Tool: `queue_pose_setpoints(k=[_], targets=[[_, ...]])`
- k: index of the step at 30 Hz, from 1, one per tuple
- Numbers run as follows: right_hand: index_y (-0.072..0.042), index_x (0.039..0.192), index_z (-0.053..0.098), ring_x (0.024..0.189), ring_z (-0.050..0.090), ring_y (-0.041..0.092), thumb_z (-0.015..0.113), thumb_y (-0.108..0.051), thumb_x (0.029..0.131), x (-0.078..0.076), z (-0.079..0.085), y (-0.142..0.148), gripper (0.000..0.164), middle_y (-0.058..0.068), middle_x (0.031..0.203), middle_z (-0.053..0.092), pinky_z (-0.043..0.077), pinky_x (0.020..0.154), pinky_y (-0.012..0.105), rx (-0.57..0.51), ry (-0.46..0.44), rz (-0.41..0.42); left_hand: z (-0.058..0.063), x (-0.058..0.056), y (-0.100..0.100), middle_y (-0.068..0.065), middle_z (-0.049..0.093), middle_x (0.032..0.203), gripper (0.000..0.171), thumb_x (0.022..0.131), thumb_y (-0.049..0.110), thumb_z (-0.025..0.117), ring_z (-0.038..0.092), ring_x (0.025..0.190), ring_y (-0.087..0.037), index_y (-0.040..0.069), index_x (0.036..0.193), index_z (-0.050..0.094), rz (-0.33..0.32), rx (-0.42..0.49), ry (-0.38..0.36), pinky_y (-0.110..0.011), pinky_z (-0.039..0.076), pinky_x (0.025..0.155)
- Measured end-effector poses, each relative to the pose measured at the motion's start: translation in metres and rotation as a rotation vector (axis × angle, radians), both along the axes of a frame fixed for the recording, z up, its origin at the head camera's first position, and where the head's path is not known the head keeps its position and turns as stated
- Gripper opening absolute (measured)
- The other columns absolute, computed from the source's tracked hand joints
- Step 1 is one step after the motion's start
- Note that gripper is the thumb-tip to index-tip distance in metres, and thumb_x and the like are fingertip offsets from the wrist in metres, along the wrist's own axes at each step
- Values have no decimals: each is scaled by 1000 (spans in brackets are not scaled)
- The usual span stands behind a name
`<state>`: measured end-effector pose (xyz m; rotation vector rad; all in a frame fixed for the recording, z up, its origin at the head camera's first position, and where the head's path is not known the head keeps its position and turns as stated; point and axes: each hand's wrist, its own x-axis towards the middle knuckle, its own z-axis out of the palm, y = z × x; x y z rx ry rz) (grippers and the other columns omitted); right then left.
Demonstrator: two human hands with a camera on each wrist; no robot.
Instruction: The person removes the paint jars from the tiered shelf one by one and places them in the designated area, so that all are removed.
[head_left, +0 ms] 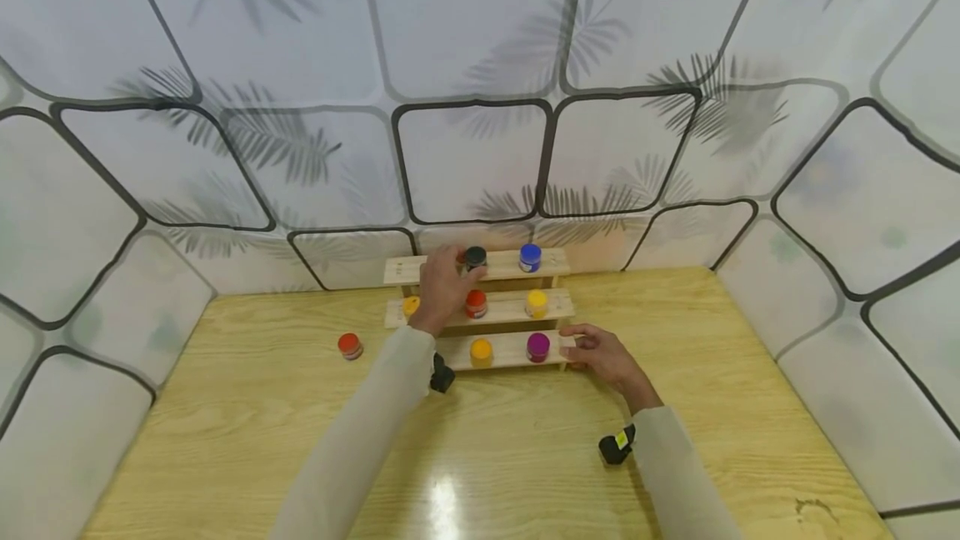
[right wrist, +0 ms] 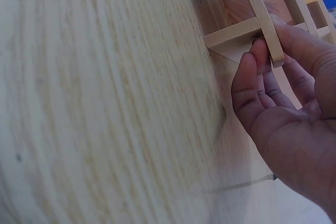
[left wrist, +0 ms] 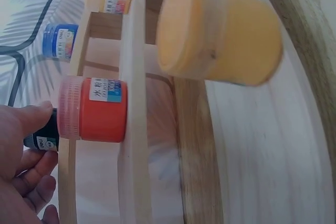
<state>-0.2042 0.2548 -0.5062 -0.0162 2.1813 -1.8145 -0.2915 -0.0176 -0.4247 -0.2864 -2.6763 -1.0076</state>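
Observation:
A three-step wooden rack [head_left: 510, 307] holds small paint jars. On its top step my left hand [head_left: 442, 286] pinches a black paint jar [head_left: 476, 257] between thumb and fingers; the left wrist view shows that black jar [left wrist: 48, 132] partly behind a red paint jar [left wrist: 103, 109]. Below, on the middle step, stands the red jar [head_left: 476, 304]. My right hand [head_left: 600, 354] grips the right end of the bottom step, beside a purple paint jar [head_left: 537, 347]. In the right wrist view, thumb and fingers close round the board's end [right wrist: 276, 56].
A blue jar [head_left: 530, 257] stands at the top right of the rack, a yellow jar [head_left: 537, 303] below it, an orange-yellow jar [head_left: 482, 353] on the bottom step. Another yellow jar [head_left: 410, 307] is partly hidden by my left hand. One red-lidded jar [head_left: 349, 346] sits on the table at left.

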Motion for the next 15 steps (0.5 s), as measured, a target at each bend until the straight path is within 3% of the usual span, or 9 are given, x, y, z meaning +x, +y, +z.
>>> queue_pose_setpoints(k=[15], targets=[[6,131,48,78,55,10,64,-12,90,-2,-1,0,48,-2,81,54,52,75,27,14,-10,-7,3,2,-6,-9,63,99,34,83,33,72,54,103,-27,7,103,62,-2,-26,28,-44,40,87]])
